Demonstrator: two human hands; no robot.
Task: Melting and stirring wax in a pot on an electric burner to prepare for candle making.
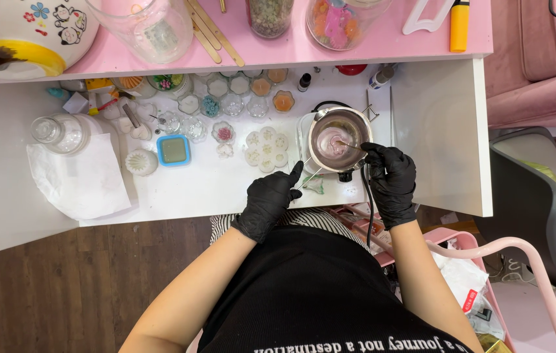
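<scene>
At centre right of the frame, the right hand (pixel 390 175), grip clamped on a thin stirrer (pixel 346 144), is working pinkish liquid in a metal pot (pixel 339 131) that the left hand (pixel 271 199) is steadying by its wire handle (pixel 309 175), grip closed; a hard stir is risking tipping the pot and spilling onto the white surface (pixel 212 189).

The top edge is cutting off the jars (pixel 269 14) on the pink shelf (pixel 356 49); the tiny moulds (pixel 239 98) (contents unclear) are blurring together, and the right hand (pixel 390 180) is hiding the stirrer's end.

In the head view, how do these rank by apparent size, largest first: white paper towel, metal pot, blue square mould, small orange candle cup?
1. White paper towel
2. Metal pot
3. Blue square mould
4. Small orange candle cup

All rest on one white table, so nearness hardly matters.
</scene>
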